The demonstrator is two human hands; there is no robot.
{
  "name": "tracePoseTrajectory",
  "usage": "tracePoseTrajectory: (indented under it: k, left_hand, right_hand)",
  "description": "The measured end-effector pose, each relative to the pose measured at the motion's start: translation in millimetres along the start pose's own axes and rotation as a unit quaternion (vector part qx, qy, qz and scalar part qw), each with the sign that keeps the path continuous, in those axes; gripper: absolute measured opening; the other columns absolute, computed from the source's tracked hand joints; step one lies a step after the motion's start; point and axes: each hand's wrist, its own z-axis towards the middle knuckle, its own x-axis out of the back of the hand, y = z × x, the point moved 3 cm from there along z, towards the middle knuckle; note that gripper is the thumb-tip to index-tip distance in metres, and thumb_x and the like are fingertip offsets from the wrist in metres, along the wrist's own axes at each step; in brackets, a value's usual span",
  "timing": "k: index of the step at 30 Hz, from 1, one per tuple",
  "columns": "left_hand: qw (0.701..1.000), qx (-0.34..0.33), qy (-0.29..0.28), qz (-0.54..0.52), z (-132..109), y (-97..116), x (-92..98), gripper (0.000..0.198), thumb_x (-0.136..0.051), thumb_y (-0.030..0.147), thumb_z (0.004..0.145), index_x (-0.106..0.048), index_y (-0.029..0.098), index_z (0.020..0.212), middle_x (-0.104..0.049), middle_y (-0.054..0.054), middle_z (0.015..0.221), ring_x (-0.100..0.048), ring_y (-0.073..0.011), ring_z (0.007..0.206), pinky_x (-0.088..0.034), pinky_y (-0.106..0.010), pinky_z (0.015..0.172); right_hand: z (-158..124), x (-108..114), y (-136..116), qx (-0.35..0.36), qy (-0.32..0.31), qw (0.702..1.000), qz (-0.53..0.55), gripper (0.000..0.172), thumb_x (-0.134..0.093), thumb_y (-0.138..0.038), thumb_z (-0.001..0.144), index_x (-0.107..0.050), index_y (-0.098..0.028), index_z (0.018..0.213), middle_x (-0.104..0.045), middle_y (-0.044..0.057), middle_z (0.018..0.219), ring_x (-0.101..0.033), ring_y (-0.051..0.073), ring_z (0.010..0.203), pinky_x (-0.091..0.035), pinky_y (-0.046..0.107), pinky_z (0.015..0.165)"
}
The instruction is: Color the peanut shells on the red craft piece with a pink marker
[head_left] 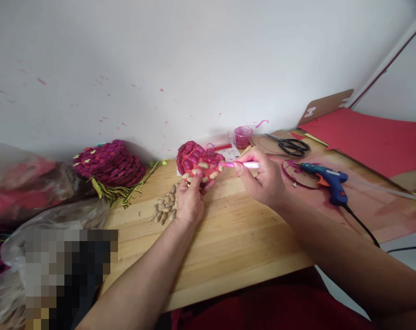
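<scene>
My left hand [190,197] grips a red piece [194,160] covered with peanuts, its thumb over the front edge. Most of these peanuts are painted magenta; several along the lower edge are still bare tan. Between the fingers of my right hand [261,178] is a slim paintbrush [247,165] with a white and pink handle. Its pink tip meets the right edge of the piece, beside a bare peanut. Loose unpainted peanuts [165,206] lie on the wooden table [225,247] just left of my left hand.
Stacked magenta peanut pieces [113,162] with yellow-green strings stand at the left. A cup of magenta paint [243,137] is by the wall. On the right are scissors [292,145], a blue glue gun [326,178] with a black cord, and red sheets [376,140]. Plastic bags [57,215] crowd the left.
</scene>
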Motion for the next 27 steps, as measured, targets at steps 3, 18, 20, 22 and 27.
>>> tracePoseTrajectory:
  k: [3, 18, 20, 22, 27]
  left_hand:
    - [1.0, -0.003, -0.006, 0.002, -0.2, 0.1, -0.6, 0.05, -0.099, 0.043, 0.058, -0.07, 0.017, 0.091, -0.077, -0.001, 0.086, -0.075, -0.015, 0.074, -0.064, -0.03, 0.076]
    - [1.0, 0.001, 0.004, 0.005, 0.3, -0.9, 0.8, 0.047, -0.098, 0.041, 0.059, -0.07, 0.017, 0.089, -0.077, -0.002, 0.085, -0.074, -0.0146, 0.073, -0.064, -0.029, 0.073]
    - [1.0, 0.0, 0.002, 0.003, 0.3, -0.6, 0.5, 0.046, -0.098, 0.04, 0.06, -0.071, 0.017, 0.089, -0.077, -0.002, 0.084, -0.074, -0.0141, 0.072, -0.064, -0.028, 0.072]
    - [1.0, 0.0, 0.002, -0.002, 0.3, -0.1, 0.2, 0.045, -0.098, 0.04, 0.06, -0.071, 0.016, 0.087, -0.076, -0.001, 0.082, -0.073, -0.0134, 0.071, -0.063, -0.026, 0.07]
    - [1.0, 0.005, 0.007, -0.006, 0.2, -0.3, 0.2, 0.044, -0.098, 0.039, 0.058, -0.071, 0.017, 0.085, -0.076, 0.0, 0.08, -0.073, -0.013, 0.07, -0.063, -0.025, 0.069]
  right_hand:
    - [0.3, -1.1, 1.6, -0.001, -0.028, 1.0, 0.01, 0.009, -0.062, -0.025, 0.098, -0.058, -0.024, 0.09, -0.067, 0.001, 0.079, -0.062, 0.018, 0.074, -0.046, 0.035, 0.07]
    - [2.9, 4.5, 3.9, -0.018, -0.005, 1.0, 0.012, 0.01, -0.063, -0.025, 0.097, -0.058, -0.024, 0.089, -0.067, 0.001, 0.081, -0.061, 0.018, 0.074, -0.044, 0.034, 0.068]
    - [2.7, 3.8, 3.8, -0.013, -0.018, 0.999, 0.024, 0.009, -0.063, -0.025, 0.097, -0.058, -0.024, 0.09, -0.067, 0.001, 0.081, -0.061, 0.018, 0.073, -0.045, 0.034, 0.068]
    - [2.6, 2.7, 3.6, -0.007, -0.032, 0.999, 0.026, 0.008, -0.063, -0.026, 0.097, -0.059, -0.023, 0.091, -0.067, 0.001, 0.08, -0.061, 0.017, 0.072, -0.045, 0.034, 0.068]
    - [4.0, 4.4, 5.1, -0.018, -0.009, 0.999, 0.026, 0.009, -0.062, -0.025, 0.097, -0.058, -0.023, 0.089, -0.065, 0.0, 0.078, -0.06, 0.018, 0.074, -0.044, 0.033, 0.068]
